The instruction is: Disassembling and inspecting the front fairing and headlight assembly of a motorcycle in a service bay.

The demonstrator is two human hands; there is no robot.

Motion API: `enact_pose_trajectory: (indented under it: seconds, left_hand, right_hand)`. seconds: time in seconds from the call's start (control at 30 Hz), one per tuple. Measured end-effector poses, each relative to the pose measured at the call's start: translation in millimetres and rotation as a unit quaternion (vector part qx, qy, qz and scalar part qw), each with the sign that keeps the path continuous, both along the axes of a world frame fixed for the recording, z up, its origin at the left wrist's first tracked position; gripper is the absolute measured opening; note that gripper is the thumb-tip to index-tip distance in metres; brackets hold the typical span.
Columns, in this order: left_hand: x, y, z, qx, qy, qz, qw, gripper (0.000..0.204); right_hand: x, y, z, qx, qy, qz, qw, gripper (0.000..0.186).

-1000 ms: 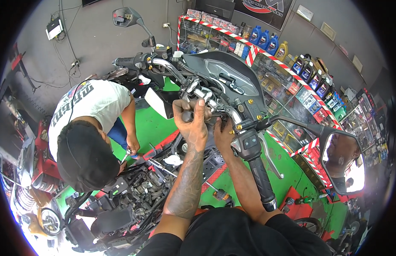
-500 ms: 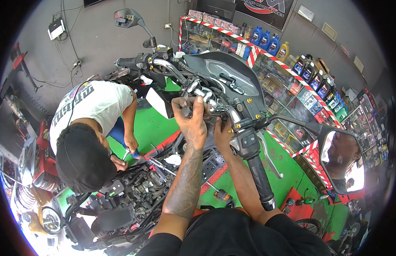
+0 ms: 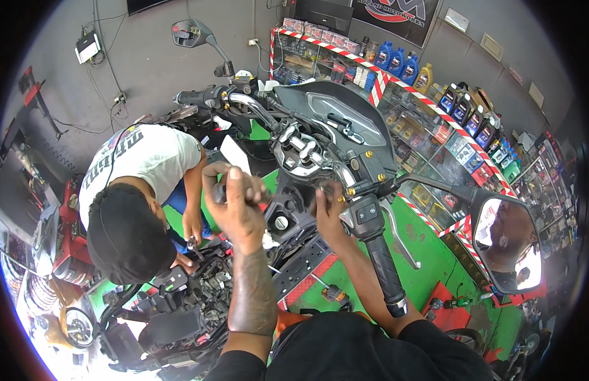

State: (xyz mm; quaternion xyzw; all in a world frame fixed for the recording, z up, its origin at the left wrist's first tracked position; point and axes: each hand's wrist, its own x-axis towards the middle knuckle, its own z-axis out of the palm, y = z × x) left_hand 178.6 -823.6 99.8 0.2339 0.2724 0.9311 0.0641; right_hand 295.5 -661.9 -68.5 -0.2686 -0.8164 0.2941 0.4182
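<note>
My left hand [image 3: 238, 213] is closed round a dark, rounded thing [image 3: 219, 193], perhaps a tool's handle; the rest of it is hidden by my fingers. It hovers left of the motorcycle's handlebar clamp [image 3: 302, 146], apart from it. My right hand [image 3: 330, 213] is just below the bar, beside the right switch housing [image 3: 368, 216], its fingers curled together; what they hold, if anything, is too small to make out. The silver handlebar [image 3: 250, 103] runs from the far left grip to the black right grip [image 3: 387, 273]. Below the clamp, a round cap [image 3: 281, 223] shows between my arms.
At left a co-worker in a white shirt [image 3: 142, 159] and black cap bends over the stripped motorcycle body [image 3: 199, 298], a small tool in hand. The right mirror [image 3: 507, 244] juts out. Behind stands a glass display case [image 3: 421, 136] with oil bottles; a drill [image 3: 333, 293] lies low.
My left hand has moved left and down, away from the clamp, with the dark thing still in it. My right hand has shifted slightly. The clamp and the round cap below show more fully.
</note>
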Motion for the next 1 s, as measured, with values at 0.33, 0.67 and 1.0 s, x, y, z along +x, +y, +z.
enact_pose_trajectory:
  seconds: [0.33, 0.67, 1.0]
  left_hand:
    - [-71, 16, -66, -0.113, -0.09, -0.019, 0.989, 0.042]
    - [-150, 72, -26, 0.114, 0.089, -0.032, 0.989, 0.043]
    - [-151, 85, -37, 0.091, 0.104, -0.132, 0.982, 0.04]
  right_hand:
    - [219, -51, 11, -0.753, 0.257, 0.265, 0.544, 0.033]
    - [273, -98, 135, -0.491, 0.074, -0.142, 0.856, 0.047]
    - [204, -134, 204, -0.139, -0.38, -0.087, 0.91, 0.035]
